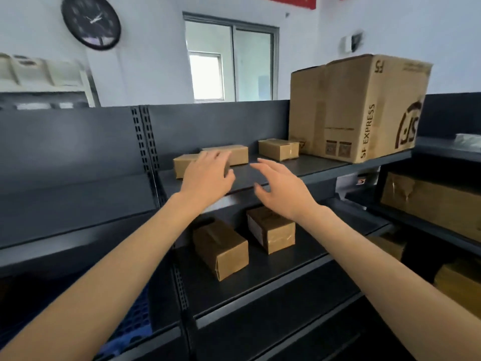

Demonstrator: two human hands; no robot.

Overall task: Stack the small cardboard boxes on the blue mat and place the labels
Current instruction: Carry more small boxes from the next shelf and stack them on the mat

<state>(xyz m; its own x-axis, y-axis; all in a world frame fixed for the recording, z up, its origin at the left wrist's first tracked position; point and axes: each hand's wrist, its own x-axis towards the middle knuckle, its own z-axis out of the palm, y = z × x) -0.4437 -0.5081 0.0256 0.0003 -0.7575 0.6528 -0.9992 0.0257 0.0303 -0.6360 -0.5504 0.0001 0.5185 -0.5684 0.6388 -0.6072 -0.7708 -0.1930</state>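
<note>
Three small cardboard boxes lie on the top dark shelf: a front left box, one behind it and one further right. My left hand lies over the front left box with fingers spread, not closed around it. My right hand hovers open at the shelf's front edge, holding nothing. On the shelf below lie two more small boxes, one nearer me and one to its right. A patch of blue mat shows at the bottom left, under the shelving.
A large SF Express carton stands at the right end of the top shelf. More cartons fill the shelving unit to the right. A perforated upright divides the shelf bays. A clock and a window are on the wall behind.
</note>
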